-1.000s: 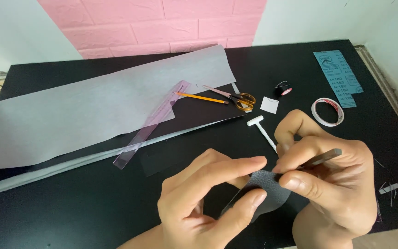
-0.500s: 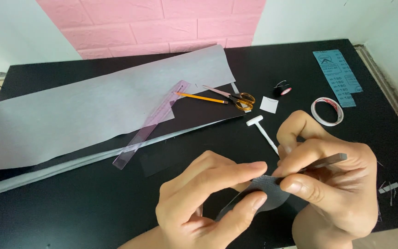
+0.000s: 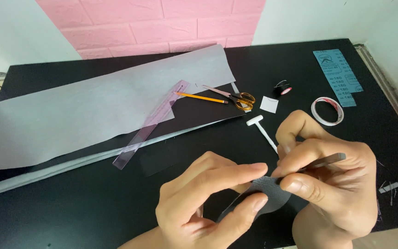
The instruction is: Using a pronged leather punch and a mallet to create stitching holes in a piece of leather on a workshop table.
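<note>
Both hands stay clamped on the grey round piece point(image 3: 268, 191), left hand point(image 3: 208, 198) pinching, right hand point(image 3: 332, 184) with slim tool point(image 3: 328, 160) now tipped slightly lower.

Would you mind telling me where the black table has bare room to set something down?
The table is bare at its near left, below the grey sheets and ruler. The far right is crowded: scissors, tape roll, sandpaper strip.

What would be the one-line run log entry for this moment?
left hand: pinches grey piece | right hand: holds piece, thin tool
</note>
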